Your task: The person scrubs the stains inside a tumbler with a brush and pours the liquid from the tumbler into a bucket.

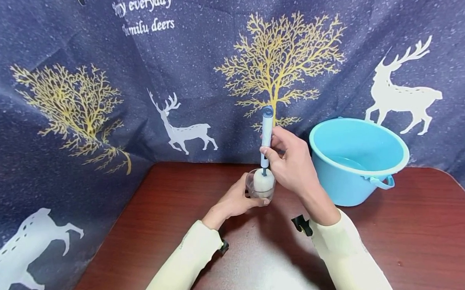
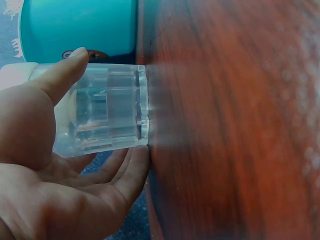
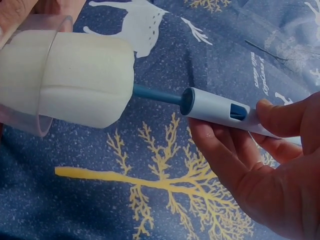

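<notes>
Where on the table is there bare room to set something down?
Bare table runs left of the left sleeve to the table's edge, and right of the right sleeve, in front of the bucket. A patch also shows between the sleeves. It is crowded at the glass, where left hand, right hand and brush meet.

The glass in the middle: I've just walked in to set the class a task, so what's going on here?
A person's left grip holds the glass by its sides. Their right grip holds the handle of a sponge. The sponge sits partly inside the glass, its top end sticking out above the rim. A bucket stands on the table, to the person's right.
</notes>
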Demonstrator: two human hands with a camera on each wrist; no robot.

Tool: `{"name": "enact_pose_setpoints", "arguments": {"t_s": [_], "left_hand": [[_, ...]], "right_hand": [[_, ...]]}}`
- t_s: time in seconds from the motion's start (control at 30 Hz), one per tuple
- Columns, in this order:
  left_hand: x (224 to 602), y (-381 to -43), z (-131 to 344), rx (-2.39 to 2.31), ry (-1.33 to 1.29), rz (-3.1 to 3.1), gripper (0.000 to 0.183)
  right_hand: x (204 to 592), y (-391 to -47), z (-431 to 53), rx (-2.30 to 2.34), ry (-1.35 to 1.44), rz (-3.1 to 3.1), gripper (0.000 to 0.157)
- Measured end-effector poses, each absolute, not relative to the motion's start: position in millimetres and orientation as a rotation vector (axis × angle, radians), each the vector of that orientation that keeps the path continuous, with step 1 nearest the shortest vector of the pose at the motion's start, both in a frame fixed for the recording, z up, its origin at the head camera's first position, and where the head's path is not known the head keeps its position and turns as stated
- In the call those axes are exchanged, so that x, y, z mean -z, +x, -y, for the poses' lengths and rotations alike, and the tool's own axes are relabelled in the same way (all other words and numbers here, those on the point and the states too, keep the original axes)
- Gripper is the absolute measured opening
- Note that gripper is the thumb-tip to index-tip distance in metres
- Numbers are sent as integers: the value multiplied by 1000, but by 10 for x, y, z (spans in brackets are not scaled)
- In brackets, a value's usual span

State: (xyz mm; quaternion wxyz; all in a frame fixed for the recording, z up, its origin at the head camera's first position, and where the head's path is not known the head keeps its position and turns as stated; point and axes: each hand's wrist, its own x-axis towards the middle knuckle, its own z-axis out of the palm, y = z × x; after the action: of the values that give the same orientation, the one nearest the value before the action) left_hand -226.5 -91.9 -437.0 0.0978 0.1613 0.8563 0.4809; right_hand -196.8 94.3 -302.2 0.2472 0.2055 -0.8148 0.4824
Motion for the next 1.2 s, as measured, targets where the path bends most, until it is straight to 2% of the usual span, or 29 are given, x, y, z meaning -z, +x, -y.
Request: {"name": "enact_pose_setpoints", "arguments": {"t_s": [0.73,1.2], "left_hand": [[4382,-2241,917,-1460,466,-2490,86],[4364,-2252,924,-1442,503,-2514,76]], "right_hand": [[3071,-2005,-989,-1463,494,2228,13],[3119,-2087,-979,-1653,418,2150,20]]}}
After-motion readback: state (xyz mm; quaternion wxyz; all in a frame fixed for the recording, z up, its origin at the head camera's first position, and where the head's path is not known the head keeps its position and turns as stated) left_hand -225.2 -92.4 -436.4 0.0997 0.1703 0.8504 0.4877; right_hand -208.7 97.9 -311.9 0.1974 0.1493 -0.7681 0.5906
